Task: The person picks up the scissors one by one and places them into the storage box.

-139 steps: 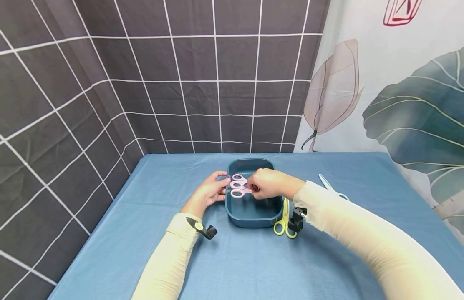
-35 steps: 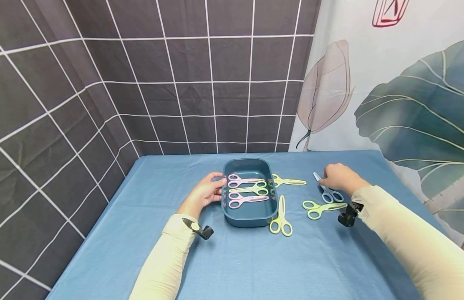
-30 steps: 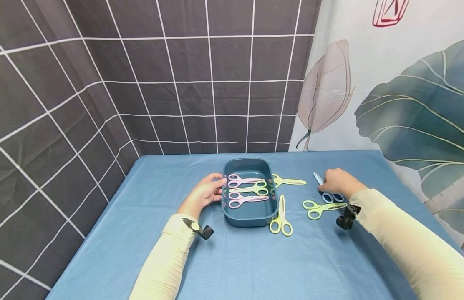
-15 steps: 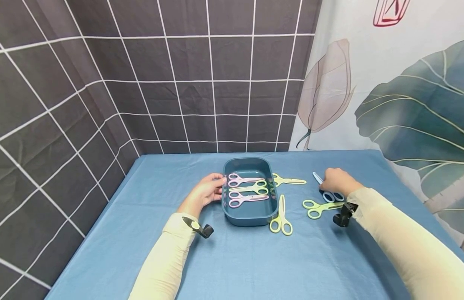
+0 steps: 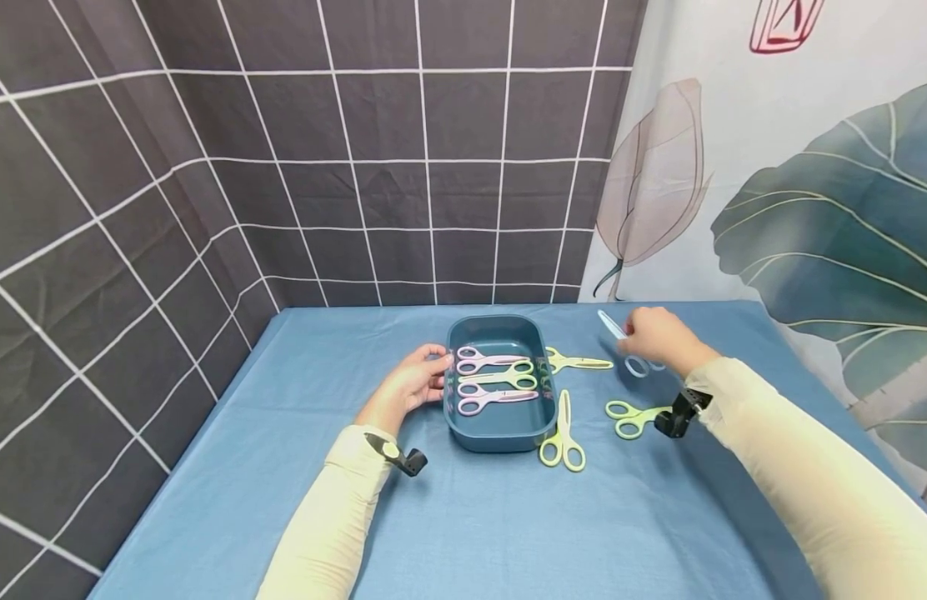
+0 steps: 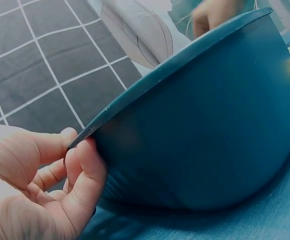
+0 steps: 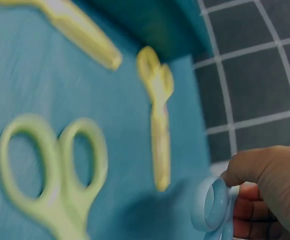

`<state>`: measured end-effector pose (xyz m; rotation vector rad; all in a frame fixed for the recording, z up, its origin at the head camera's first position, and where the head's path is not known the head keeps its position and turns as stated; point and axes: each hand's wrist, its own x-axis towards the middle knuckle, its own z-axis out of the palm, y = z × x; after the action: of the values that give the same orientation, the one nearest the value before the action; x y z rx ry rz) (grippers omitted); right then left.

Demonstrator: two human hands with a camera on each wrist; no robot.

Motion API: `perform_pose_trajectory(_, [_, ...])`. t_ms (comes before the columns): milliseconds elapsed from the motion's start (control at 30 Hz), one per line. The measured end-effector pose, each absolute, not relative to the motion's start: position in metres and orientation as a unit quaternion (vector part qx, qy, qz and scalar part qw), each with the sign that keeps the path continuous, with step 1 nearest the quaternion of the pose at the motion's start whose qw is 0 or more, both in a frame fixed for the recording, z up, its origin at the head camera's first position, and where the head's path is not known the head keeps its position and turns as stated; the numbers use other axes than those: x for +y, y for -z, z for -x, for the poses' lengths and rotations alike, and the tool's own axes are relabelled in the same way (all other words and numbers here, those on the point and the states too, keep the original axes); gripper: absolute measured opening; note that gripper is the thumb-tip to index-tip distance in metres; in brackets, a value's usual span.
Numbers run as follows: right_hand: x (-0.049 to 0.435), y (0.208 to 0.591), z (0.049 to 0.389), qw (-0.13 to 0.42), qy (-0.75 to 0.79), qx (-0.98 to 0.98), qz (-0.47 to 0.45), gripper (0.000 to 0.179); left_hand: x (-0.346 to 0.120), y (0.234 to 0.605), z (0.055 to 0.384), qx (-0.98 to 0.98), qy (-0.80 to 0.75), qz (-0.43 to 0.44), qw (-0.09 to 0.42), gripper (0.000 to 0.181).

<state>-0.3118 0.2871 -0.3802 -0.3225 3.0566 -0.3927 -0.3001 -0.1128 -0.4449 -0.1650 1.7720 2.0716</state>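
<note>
A dark blue rectangular box [image 5: 501, 442] stands on the table. My left hand [image 5: 411, 385] pinches its left rim between thumb and fingers, as the left wrist view shows up close. Inside the box lie two pairs of pink scissors [image 5: 495, 400] and one pair of yellow-green scissors [image 5: 501, 377]. Above the table to the right, my right hand [image 5: 662, 335] holds a pair of light blue scissors [image 5: 612, 325] near the middle, blades pointing away to the left. In the right wrist view, a blue handle loop [image 7: 210, 205] shows beside the thumb; the blades are out of that view.
Yellow scissors [image 5: 579, 362] lie right of the box, partly hidden by its wall. Another yellow pair [image 5: 563, 433] rests by the box's near right corner. Green scissors [image 5: 632, 417] lie below my right hand, partly covered by the wrist camera. Hanging cloths [image 5: 463, 192] border the table.
My right hand has lifted the light blue scissors off the table and moved them up and left. Earlier it placed pink scissors in the box. My left hand stays on the rim.
</note>
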Motion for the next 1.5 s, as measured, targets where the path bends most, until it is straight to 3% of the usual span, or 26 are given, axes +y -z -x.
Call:
perform_pose_trajectory(200, [0.248,0.351,0.309,-0.038,0.135,0.973,0.182,0.012,-0.114,0.444,0.301,0.634,-0.741,0.064,0.209,0.016])
perform_pose_trajectory(367, [0.213,0.340,0.304,-0.046,0.135,0.962,0.233,0.016,-0.114,0.445,0.301,0.632,-0.743,0.064,0.212,0.017])
perform_pose_trajectory(867, [0.145,0.349,0.281,-0.009,0.113,0.924,0.364,0.016,-0.115,0.446,0.300,0.631,-0.740,0.063,0.223,0.016])
perform_pose_trajectory(1500, [0.123,0.381,0.269,0.042,0.065,0.904,0.421,0.013,-0.114,0.445,0.299,0.632,-0.741,0.059,0.221,0.016])
